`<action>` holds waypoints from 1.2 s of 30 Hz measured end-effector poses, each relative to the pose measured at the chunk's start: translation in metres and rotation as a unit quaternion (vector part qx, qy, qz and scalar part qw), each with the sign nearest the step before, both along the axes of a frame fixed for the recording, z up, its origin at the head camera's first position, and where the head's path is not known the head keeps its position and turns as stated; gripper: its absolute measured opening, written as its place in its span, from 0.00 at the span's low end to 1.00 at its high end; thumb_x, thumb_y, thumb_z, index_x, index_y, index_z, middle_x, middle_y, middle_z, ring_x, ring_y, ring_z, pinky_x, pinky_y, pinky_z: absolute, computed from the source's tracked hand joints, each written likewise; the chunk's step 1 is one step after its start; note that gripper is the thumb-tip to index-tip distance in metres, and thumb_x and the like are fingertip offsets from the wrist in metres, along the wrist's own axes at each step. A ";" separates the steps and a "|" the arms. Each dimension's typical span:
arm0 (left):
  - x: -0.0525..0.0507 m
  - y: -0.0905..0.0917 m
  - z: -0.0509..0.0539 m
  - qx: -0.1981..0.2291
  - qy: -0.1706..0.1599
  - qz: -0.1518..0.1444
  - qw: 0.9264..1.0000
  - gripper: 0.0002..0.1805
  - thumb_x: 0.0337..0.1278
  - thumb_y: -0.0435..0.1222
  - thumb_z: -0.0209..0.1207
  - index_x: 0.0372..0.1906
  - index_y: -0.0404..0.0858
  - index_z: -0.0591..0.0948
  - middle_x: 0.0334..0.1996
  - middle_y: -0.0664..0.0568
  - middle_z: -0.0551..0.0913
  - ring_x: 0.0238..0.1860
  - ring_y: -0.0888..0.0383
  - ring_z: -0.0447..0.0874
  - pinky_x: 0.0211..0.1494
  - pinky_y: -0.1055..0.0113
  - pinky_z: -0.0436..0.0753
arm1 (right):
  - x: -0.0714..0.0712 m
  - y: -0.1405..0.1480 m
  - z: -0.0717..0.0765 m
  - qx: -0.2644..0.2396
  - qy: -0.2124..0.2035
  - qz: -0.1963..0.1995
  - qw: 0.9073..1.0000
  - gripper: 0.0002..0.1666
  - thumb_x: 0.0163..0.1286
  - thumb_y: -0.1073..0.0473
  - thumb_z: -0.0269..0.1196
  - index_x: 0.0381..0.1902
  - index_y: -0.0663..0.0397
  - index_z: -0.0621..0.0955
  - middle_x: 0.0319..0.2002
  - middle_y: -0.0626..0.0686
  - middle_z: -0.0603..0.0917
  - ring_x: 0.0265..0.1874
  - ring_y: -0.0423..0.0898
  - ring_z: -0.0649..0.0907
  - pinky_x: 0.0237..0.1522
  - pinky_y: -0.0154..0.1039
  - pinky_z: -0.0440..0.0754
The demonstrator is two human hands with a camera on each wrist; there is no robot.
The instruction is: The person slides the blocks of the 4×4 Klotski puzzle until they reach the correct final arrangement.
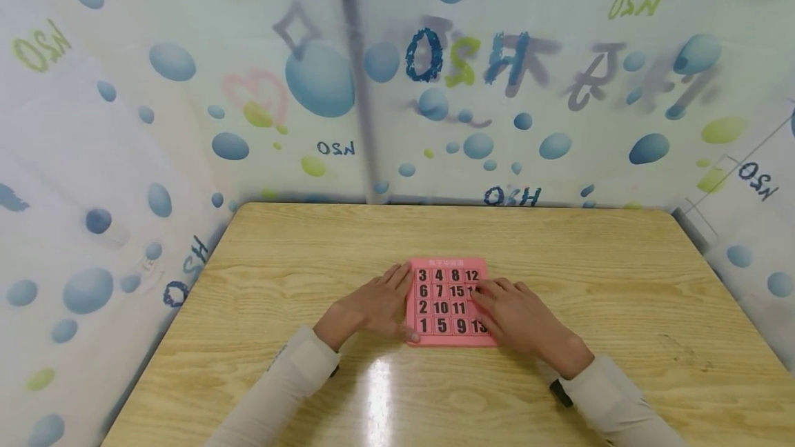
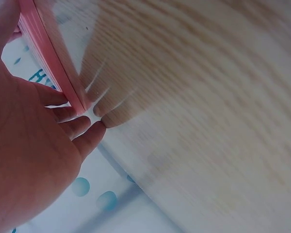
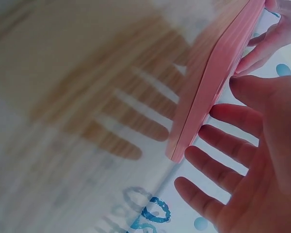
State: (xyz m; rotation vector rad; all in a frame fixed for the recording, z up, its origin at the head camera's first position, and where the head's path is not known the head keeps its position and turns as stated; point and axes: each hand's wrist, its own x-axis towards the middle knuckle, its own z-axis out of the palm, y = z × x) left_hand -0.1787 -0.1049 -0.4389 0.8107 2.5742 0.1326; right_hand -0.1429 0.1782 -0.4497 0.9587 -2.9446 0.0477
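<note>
A pink sliding number board [image 1: 450,341] lies flat on the table, its black-numbered tiles facing up. The top row reads 3, 4, 8, 12. My left hand [image 1: 381,305] rests along the board's left edge, its thumb at the lower left corner. In the left wrist view the fingers of that hand [image 2: 34,145] lie loosely against the pink side [image 2: 51,58]. Over the right column is my right hand [image 1: 518,316], fingertips on the tiles, partly covering them. The right wrist view has this hand [image 3: 257,141] with fingers spread beside the board's edge [image 3: 208,87].
The wooden table [image 1: 298,240] extends around the board, with a bright light reflection in front of it. Behind and at both sides hangs a pale curtain [image 1: 397,136] printed with blue and green drops. A dark band [image 1: 561,393] is at the right wrist.
</note>
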 end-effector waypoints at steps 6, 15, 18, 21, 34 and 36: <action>0.000 0.000 0.000 -0.002 0.001 0.000 1.000 0.66 0.51 0.71 0.57 0.80 0.36 0.41 0.81 0.45 0.35 0.80 0.47 0.34 0.80 0.53 0.53 | 0.001 0.001 0.001 0.001 0.003 0.001 1.000 0.22 0.74 0.48 0.58 0.60 0.50 0.82 0.64 0.55 0.76 0.60 0.55 0.77 0.58 0.59 0.78; -0.001 0.001 0.000 -0.003 -0.001 0.000 1.000 0.66 0.51 0.71 0.57 0.80 0.37 0.40 0.81 0.46 0.34 0.80 0.46 0.35 0.80 0.52 0.53 | 0.003 0.002 0.000 -0.007 0.004 0.004 1.000 0.21 0.74 0.47 0.58 0.58 0.48 0.83 0.60 0.53 0.79 0.58 0.54 0.78 0.57 0.60 0.78; -0.001 0.000 0.000 -0.002 0.000 -0.001 1.000 0.66 0.51 0.71 0.57 0.80 0.37 0.40 0.81 0.46 0.34 0.80 0.46 0.34 0.80 0.52 0.53 | 0.004 0.003 -0.001 -0.007 0.004 0.005 1.000 0.21 0.75 0.46 0.57 0.58 0.48 0.83 0.59 0.52 0.79 0.59 0.54 0.78 0.57 0.60 0.78; -0.001 0.000 0.000 -0.001 -0.001 0.000 1.000 0.66 0.51 0.71 0.57 0.80 0.37 0.40 0.81 0.46 0.34 0.80 0.46 0.34 0.80 0.52 0.53 | 0.004 0.003 -0.002 -0.009 0.006 0.009 1.000 0.21 0.74 0.46 0.57 0.57 0.48 0.84 0.58 0.51 0.80 0.58 0.54 0.79 0.56 0.60 0.79; 0.000 0.000 0.002 0.000 -0.009 0.003 1.000 0.65 0.51 0.70 0.58 0.80 0.37 0.40 0.80 0.46 0.33 0.80 0.47 0.32 0.80 0.51 0.52 | 0.008 0.005 0.001 -0.024 0.013 0.025 0.999 0.18 0.72 0.48 0.60 0.54 0.48 0.85 0.53 0.51 0.81 0.53 0.52 0.80 0.54 0.57 0.80; 0.000 0.000 0.002 -0.002 -0.010 0.004 1.000 0.65 0.51 0.70 0.57 0.80 0.38 0.39 0.80 0.47 0.32 0.80 0.48 0.32 0.80 0.52 0.51 | 0.009 0.005 0.000 -0.022 0.006 0.024 0.999 0.18 0.73 0.48 0.60 0.54 0.48 0.84 0.53 0.51 0.81 0.54 0.52 0.80 0.55 0.57 0.79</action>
